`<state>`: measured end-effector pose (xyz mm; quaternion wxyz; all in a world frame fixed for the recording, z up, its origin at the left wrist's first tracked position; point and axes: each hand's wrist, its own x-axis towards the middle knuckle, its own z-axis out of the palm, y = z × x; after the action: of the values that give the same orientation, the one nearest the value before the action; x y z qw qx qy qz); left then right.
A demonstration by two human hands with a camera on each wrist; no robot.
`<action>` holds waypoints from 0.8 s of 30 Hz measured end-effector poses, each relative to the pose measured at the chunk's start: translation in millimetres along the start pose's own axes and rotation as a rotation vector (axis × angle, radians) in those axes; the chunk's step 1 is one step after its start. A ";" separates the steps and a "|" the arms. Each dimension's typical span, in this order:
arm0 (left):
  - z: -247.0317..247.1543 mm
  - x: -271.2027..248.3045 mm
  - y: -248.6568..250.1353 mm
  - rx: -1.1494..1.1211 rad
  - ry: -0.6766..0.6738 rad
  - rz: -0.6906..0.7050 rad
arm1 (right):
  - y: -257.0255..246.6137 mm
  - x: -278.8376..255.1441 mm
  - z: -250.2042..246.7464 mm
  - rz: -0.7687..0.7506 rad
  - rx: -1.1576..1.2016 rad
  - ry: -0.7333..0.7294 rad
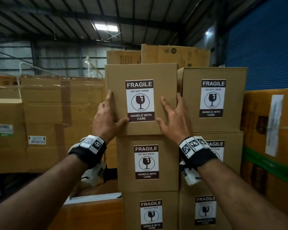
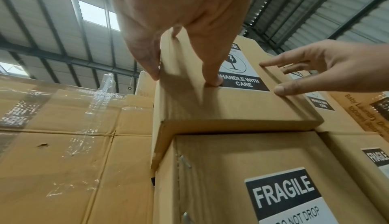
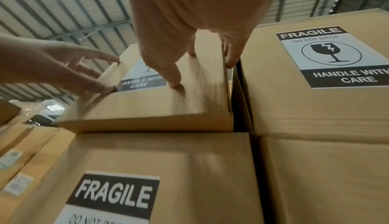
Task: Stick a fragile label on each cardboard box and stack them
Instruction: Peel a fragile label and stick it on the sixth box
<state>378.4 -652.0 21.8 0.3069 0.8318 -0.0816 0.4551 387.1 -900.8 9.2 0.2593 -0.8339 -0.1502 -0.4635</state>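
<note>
A brown cardboard box [image 1: 140, 72] with a fragile label [image 1: 140, 100] on its front sits on top of the left stack, shifted a little left of the labelled box [image 1: 166, 163] under it. My left hand [image 1: 106, 113] straddles its left front corner, fingers straight along the side and thumb pressed on the front next to the label. My right hand [image 1: 175, 117] lies spread on the front, its outer fingers at the right edge, in the narrow gap to the neighbouring stack's top box [image 1: 191, 97]. The wrist views show the left hand [image 2: 179, 19] and the right hand [image 3: 189, 19] pressing the same box [image 2: 210, 107].
The right stack [image 1: 234, 146] of labelled boxes stands close beside the left one. Large wrapped cartons [image 1: 56, 113] fill the left, with more cartons [image 1: 264, 130] at the right and taller ones [image 1: 173, 55] behind. A blue shutter [image 1: 264, 47] closes the right wall.
</note>
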 end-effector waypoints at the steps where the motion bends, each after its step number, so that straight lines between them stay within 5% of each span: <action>1: 3.1 1.0 0.7 0.013 -0.011 0.011 | 3.1 -1.7 6.9 -0.005 -0.062 0.018; 6: 17.1 8.4 3.6 0.052 -0.062 0.026 | 10.1 -12.7 16.8 0.004 -0.308 -0.063; 17: 22.9 9.3 -5.4 -0.052 -0.205 -0.041 | 13.3 -34.1 4.5 -0.021 -0.335 -0.307; 24: -2.1 -19.3 -1.8 0.347 -0.375 0.052 | 24.4 -53.0 4.6 -0.039 -0.253 -0.325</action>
<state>366.6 -652.2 6.3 0.1274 0.9395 -0.0793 0.3078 374.4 -918.7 -45.0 0.1158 -0.9205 -0.1466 -0.3431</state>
